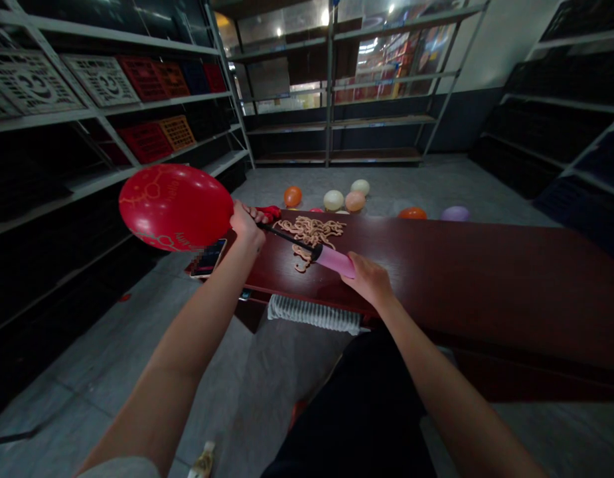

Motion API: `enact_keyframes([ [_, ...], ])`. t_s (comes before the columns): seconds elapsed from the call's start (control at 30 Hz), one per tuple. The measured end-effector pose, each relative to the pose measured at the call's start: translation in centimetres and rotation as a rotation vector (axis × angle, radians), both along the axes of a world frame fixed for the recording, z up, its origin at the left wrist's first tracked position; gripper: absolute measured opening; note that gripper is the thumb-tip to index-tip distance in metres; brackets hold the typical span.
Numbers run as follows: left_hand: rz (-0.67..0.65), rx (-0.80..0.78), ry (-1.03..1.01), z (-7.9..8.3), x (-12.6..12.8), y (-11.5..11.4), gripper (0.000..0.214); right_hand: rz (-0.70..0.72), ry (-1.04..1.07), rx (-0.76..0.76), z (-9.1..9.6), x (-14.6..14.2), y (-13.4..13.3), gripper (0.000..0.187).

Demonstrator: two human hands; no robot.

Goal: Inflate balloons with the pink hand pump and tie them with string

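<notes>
A large red balloon point(174, 207) with printed gold patterns floats at the left, inflated. My left hand point(247, 224) is closed round its neck, pinching it onto the black nozzle of a pink hand pump point(332, 259). My right hand point(369, 280) grips the pump's pink barrel above the dark red table point(466, 265). A heap of uninflated beige balloons point(311, 234) lies on the table just behind the pump. A red piece point(270, 212) shows beside my left hand.
A phone point(208, 258) lies at the table's left corner. Several inflated balloons point(333, 200) in orange, cream and purple rest on the floor beyond the table. Metal shelving with red and white crates point(137, 76) lines the left; dark shelves stand right.
</notes>
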State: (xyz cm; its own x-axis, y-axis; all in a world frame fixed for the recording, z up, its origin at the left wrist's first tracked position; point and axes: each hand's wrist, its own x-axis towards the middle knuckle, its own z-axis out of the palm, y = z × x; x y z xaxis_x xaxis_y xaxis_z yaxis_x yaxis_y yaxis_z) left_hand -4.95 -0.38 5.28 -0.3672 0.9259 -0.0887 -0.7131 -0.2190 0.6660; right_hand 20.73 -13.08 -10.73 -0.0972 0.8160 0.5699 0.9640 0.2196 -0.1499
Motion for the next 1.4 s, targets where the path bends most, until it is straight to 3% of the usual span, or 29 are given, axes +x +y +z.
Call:
enact_keyframes([
  [0.2, 0.033, 0.069, -0.007, -0.5, 3.5, 1.4, 0.050, -0.073, 0.080, -0.019, -0.3, 1.2, 0.4, 0.041],
  [0.33, -0.020, 0.088, 0.018, -0.8, 6.3, 1.6, 0.053, -0.100, 0.115, -0.013, -0.5, 1.6, 0.7, 0.041],
  [0.57, -0.153, 0.094, 0.071, -3.1, 13.1, -1.4, 0.054, -0.141, 0.151, -0.015, -0.6, 1.7, 0.9, 0.046],
  [0.7, -0.202, 0.035, 0.074, -4.7, 15.1, -2.4, 0.055, -0.173, 0.144, -0.030, -0.4, 1.8, 0.9, 0.044],
  [0.83, -0.204, -0.002, 0.050, -4.8, 14.3, -2.1, 0.050, -0.161, 0.123, -0.033, -0.3, 1.4, 1.0, 0.039],
  [1.17, -0.170, -0.102, -0.003, -4.9, 9.1, -2.1, 0.045, -0.085, 0.031, -0.083, 0.4, 0.1, 0.4, 0.040],
  [1.4, -0.132, -0.073, -0.021, -2.7, 3.0, -1.5, 0.043, -0.009, 0.004, -0.114, 0.7, -0.2, -0.1, 0.035],
])
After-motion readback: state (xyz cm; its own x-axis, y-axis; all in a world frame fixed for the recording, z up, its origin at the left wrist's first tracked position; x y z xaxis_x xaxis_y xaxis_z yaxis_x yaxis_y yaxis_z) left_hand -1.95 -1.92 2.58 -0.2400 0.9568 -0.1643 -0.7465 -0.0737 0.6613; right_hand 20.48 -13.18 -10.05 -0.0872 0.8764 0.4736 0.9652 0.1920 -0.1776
